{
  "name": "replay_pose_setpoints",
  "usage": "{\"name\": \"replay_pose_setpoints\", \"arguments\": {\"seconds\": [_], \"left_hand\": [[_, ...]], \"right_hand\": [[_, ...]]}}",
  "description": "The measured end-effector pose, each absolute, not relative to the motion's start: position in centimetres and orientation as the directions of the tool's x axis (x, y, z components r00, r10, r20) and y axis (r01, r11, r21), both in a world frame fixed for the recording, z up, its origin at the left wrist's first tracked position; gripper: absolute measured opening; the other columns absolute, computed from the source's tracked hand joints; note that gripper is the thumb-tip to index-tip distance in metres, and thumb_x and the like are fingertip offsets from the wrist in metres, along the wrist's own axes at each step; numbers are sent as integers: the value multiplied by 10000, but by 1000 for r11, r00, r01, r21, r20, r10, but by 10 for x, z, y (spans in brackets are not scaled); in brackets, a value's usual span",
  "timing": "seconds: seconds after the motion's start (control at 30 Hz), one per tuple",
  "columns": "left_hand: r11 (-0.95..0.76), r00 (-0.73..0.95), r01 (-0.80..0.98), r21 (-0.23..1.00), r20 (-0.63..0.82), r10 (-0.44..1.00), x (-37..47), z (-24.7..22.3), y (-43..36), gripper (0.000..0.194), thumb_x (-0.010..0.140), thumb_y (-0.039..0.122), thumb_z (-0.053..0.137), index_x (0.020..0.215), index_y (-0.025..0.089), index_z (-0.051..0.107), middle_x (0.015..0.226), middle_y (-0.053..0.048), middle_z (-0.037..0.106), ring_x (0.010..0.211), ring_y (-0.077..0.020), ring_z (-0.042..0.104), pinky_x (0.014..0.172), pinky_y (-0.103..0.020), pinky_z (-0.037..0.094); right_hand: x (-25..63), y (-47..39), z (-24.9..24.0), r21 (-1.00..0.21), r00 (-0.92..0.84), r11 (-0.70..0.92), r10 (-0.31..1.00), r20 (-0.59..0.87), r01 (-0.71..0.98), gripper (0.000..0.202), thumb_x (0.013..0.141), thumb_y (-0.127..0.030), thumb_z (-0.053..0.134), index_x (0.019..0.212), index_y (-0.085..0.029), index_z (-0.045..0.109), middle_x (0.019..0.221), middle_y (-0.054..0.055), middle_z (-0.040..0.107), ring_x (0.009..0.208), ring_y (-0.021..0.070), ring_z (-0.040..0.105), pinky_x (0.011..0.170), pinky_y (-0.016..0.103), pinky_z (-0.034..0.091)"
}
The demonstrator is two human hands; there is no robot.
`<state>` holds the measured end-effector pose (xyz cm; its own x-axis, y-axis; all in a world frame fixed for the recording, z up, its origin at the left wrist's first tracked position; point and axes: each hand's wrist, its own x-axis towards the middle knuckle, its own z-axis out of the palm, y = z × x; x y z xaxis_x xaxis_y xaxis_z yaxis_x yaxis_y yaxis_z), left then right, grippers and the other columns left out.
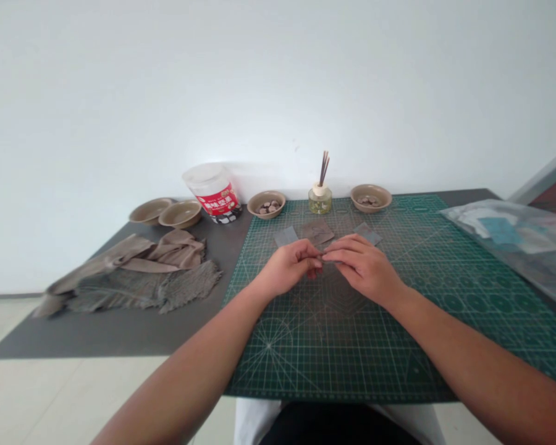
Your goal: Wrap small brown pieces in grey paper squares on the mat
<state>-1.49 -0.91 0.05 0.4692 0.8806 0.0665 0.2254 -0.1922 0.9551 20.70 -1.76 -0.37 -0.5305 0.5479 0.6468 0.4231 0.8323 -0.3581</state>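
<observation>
Over the green cutting mat (306,358), my left hand (291,266) and my right hand (365,264) meet at their fingertips. Both hands are closed in a pinch around something small and dark, too small to name. Just beyond my fingers lies a brownish square piece (317,231), flat on the mat. A grey square piece (286,237) is to its left, and another grey piece (367,233) is to its right, partly behind my right hand.
Bowls with small round pieces (266,205) (370,198) flank a reed diffuser (320,199). At left are a red-labelled tub (215,194), two more bowls (151,211) (180,214), and crumpled brown and grey cloths (120,287). A clear plastic bag (514,238) lies at right.
</observation>
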Motion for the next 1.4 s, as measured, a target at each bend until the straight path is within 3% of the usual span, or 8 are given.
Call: {"name": "replay_pose_setpoints", "arguments": {"seconds": [0.33, 0.47, 0.57, 0.7, 0.87, 1.07, 1.2, 1.4], "left_hand": [[-105, 537, 118, 987, 25, 843, -17, 3, -10, 129, 852, 265, 665, 838, 148, 615, 684, -29, 696, 602, -143, 661, 610, -266, 521], [-179, 473, 176, 968, 76, 878, -16, 5, -9, 176, 850, 321, 685, 878, 151, 650, 742, -25, 689, 625, -133, 641, 615, -263, 518], [-234, 378, 248, 940, 129, 917, -14, 4, -7, 201, 834, 349, 709, 907, 165, 670, 765, -7, 674, 634, -122, 624, 606, -249, 501], [-201, 340, 207, 957, 123, 932, -9, -3, -9, 230, 835, 367, 711, 908, 169, 618, 731, -8, 684, 657, -140, 657, 622, -257, 511], [-204, 325, 191, 960, 134, 936, -2, -8, -12, 214, 838, 340, 702, 918, 173, 597, 742, -12, 691, 685, -145, 671, 637, -253, 510], [-325, 220, 382, 865, 256, 941, -1, -7, -13, 107, 816, 256, 679, 864, 174, 631, 704, 28, 600, 647, -100, 550, 599, -213, 433], [-293, 125, 365, 884, 265, 956, 4, -7, -17, 71, 798, 219, 673, 822, 171, 627, 680, 35, 593, 613, -92, 527, 574, -207, 417], [-270, 83, 302, 914, 257, 963, 8, -9, -21, 183, 787, 262, 717, 702, 169, 584, 642, 27, 600, 595, -101, 546, 555, -213, 417]], "right_hand": [[209, -17, -3, -382, -548, 836, 547, 632, 394, 310, 923, -75, 535, 1059, -272, 732, 1077, 38, 726, 1035, 222, 623, 936, 422, 518], [210, -12, -5, -418, -368, 729, 653, 662, 542, 277, 903, -84, 580, 1024, -264, 753, 1019, 44, 740, 982, 237, 645, 912, 436, 522], [207, -14, -7, -482, -259, 683, 687, 678, 549, 257, 892, -109, 619, 1040, -271, 754, 1015, 38, 744, 972, 227, 664, 898, 409, 540], [198, -20, -8, -508, -227, 672, 696, 681, 538, 265, 896, -123, 624, 1080, -266, 751, 1029, 39, 754, 962, 210, 692, 890, 373, 561], [191, -25, -11, -452, -294, 690, 680, 671, 565, 303, 922, -124, 577, 1142, -257, 737, 1103, 44, 760, 999, 210, 714, 923, 371, 576], [188, -29, -14, -371, -389, 708, 664, 638, 600, 377, 945, -124, 537, 1297, -187, 658, 1271, 88, 696, 1116, 224, 693, 994, 374, 565], [186, -32, -12, -288, -438, 706, 653, 618, 647, 411, 958, -111, 510, 1349, -179, 619, 1367, 91, 626, 1153, 237, 677, 1002, 380, 564], [186, -35, -8, -233, -424, 695, 632, 649, 680, 398, 971, -113, 490, 1344, -162, 622, 1351, 91, 633, 1113, 225, 698, 956, 348, 587]]}}
